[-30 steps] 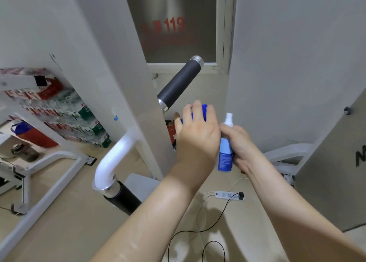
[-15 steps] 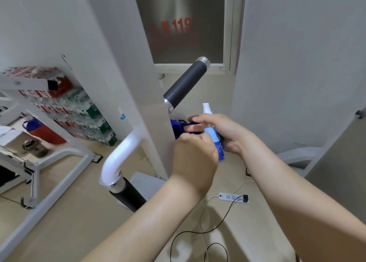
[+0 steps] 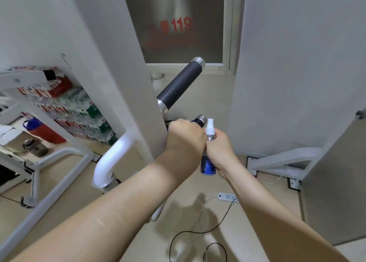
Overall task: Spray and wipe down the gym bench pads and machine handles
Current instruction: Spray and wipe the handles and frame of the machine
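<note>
A black foam machine handle [image 3: 179, 85] with silver end caps slants up beside the white upright panel [image 3: 111, 64]. Below it a second handle [image 3: 200, 120] shows only its silver end cap. My left hand [image 3: 184, 137] is closed around that lower handle, with a sliver of blue cloth [image 3: 194, 121] showing at my fingers. My right hand [image 3: 220, 151] holds a spray bottle [image 3: 208, 165] upright, touching my left hand. The bottle has a blue label and a white nozzle [image 3: 210, 126].
A white curved tube [image 3: 112, 157] bends down at the left. Shrink-wrapped packs of water bottles [image 3: 79, 113] are stacked behind a white frame [image 3: 59, 157]. A power strip [image 3: 227, 196] and a black cable [image 3: 198, 232] lie on the floor. A grey panel [image 3: 336, 182] stands at the right.
My left hand has moved forward with the blue cloth and closed on the lower handle. My right hand has drawn the spray bottle back and set it upright against my left hand.
</note>
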Tool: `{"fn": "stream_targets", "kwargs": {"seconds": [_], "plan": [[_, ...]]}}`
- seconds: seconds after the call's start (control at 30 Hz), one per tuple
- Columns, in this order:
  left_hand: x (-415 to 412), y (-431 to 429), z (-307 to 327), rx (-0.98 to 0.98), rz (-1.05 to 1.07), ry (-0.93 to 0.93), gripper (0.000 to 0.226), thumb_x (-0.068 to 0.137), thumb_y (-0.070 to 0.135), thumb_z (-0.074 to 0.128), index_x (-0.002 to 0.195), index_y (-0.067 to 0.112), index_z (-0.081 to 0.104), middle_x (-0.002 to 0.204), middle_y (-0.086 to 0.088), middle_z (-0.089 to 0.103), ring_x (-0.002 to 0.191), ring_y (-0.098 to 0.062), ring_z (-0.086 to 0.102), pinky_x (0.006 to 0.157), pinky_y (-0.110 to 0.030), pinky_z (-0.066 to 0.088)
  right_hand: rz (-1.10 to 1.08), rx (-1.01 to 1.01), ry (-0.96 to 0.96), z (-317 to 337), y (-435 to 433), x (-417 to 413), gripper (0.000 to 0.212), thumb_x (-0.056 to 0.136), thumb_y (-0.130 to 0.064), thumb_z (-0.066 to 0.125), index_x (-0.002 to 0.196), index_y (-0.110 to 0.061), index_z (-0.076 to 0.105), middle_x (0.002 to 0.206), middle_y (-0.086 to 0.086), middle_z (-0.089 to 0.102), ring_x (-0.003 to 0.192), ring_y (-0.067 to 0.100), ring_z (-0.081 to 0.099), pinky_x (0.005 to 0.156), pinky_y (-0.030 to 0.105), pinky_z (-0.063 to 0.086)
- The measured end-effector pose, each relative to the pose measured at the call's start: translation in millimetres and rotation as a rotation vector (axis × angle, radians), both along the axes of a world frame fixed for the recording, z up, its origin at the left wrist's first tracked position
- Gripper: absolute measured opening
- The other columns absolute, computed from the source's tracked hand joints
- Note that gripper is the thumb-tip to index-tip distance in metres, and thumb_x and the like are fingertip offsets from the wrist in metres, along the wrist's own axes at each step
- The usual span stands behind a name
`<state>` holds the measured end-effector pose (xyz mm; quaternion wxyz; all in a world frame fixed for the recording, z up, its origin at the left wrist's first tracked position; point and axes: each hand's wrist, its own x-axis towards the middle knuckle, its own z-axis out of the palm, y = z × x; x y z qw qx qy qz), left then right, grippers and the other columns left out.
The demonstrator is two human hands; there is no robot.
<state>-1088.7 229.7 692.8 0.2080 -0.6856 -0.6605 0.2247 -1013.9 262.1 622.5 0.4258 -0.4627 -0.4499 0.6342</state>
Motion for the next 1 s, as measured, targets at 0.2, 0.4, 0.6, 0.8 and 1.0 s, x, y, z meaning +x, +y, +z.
{"fn": "stream_targets", "kwargs": {"seconds": [0.2, 0.4, 0.6, 0.8, 1.0], "plan": [[2, 16, -13, -0.201, 0.177, 0.120, 0.059, 0.094, 0.026, 0.048, 0.148, 0.016, 0.027, 0.132, -0.007, 0.053, 0.123, -0.027, 0.049, 0.099, -0.039, 0.040, 0.073, -0.086, 0.061, -18, -6, 15, 0.016, 0.081, 0.006, 0.061, 0.079, -0.008, 0.055, 0.062, 0.010, 0.053, 0.047, 0.019, 0.047, 0.049, 0.027, 0.043], [10, 22, -25, -0.160, 0.209, 0.041, 0.062, 0.090, 0.023, 0.053, 0.144, 0.009, 0.027, 0.127, -0.011, 0.050, 0.116, -0.031, 0.052, 0.094, -0.043, 0.046, -0.017, 0.019, 0.027, 5, 61, 17, 0.023, 0.087, -0.012, 0.062, 0.110, -0.016, 0.063, 0.076, 0.004, 0.059, 0.056, 0.018, 0.049, 0.051, 0.028, 0.045], [1, 34, -37, 0.063, 0.286, -0.482, 0.034, 0.087, 0.011, 0.041, 0.120, 0.008, 0.048, 0.088, -0.002, 0.052, 0.088, -0.023, 0.059, 0.072, -0.031, 0.046, 0.132, 0.043, -0.071, -4, 71, 12, 0.033, 0.083, -0.018, 0.066, 0.105, 0.006, 0.066, 0.069, 0.012, 0.056, 0.051, 0.020, 0.049, 0.052, 0.033, 0.044], [19, 63, -28, 0.187, 0.328, -0.750, 0.008, 0.097, 0.020, 0.046, 0.100, 0.013, 0.046, 0.069, 0.004, 0.047, 0.052, -0.012, 0.041, 0.045, -0.024, 0.022, 0.218, -0.033, -0.095, -3, 84, 33, 0.031, 0.086, -0.037, 0.068, 0.080, -0.008, 0.061, 0.060, 0.004, 0.055, 0.054, 0.018, 0.052, 0.050, 0.029, 0.048], [7, 64, -21, 0.038, 0.238, -0.495, 0.033, 0.094, 0.021, 0.052, 0.120, 0.004, 0.042, 0.111, -0.010, 0.062, 0.101, -0.029, 0.062, 0.071, -0.030, 0.035, -0.021, 0.018, -0.040, -6, 77, 9, 0.027, 0.083, -0.024, 0.072, 0.065, -0.013, 0.054, 0.058, 0.004, 0.050, 0.052, 0.020, 0.046, 0.051, 0.032, 0.042]]}}
